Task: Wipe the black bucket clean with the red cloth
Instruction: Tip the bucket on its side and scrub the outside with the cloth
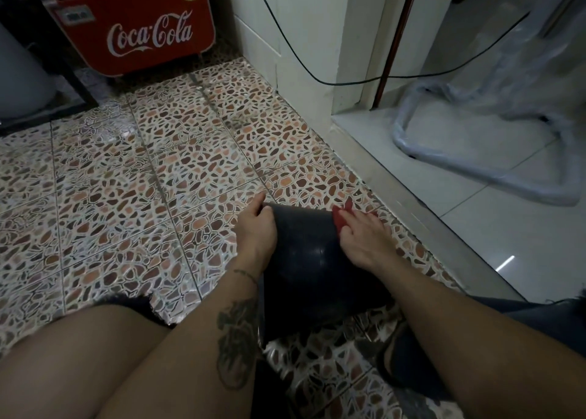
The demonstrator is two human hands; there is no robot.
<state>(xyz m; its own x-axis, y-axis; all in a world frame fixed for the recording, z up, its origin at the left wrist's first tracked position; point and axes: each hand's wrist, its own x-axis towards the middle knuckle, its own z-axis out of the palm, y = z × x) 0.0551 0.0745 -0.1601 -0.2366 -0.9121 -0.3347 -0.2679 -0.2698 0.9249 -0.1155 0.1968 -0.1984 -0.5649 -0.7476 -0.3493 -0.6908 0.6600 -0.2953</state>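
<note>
We see the black plastic bucket (304,260) lying on its side on the floor between the person's legs, its far end pointing away from the camera, its near end low in the frame. Which end is the base we cannot tell. The left hand (257,228) grips the bucket's far left edge, thumb on the outer wall, fingers curled over the rim, so it is clamped on the bucket. The right hand (361,237) lies on the bucket's right side, fingers pressing the small red cloth (341,217) against the wall near the far edge; the cloth is pinned under the fingers, only part of it showing.

Left forearm has a dark tattoo. Bare knees sit at bottom left and at right. A dark shoe (409,358) rests on the floor under the right arm.

The floor is glossy pebble-pattern mosaic tile (142,171) in brown, pink and white. To the right, a raised grey threshold (412,190) leads to pale glossy tiles, where a plastic-wrapped bent tube frame (475,152) rests. A black cable (317,66) hangs along the white wall (304,37). Far left, well apart from the bucket, stands a red Coca-Cola cooler box (136,28).
</note>
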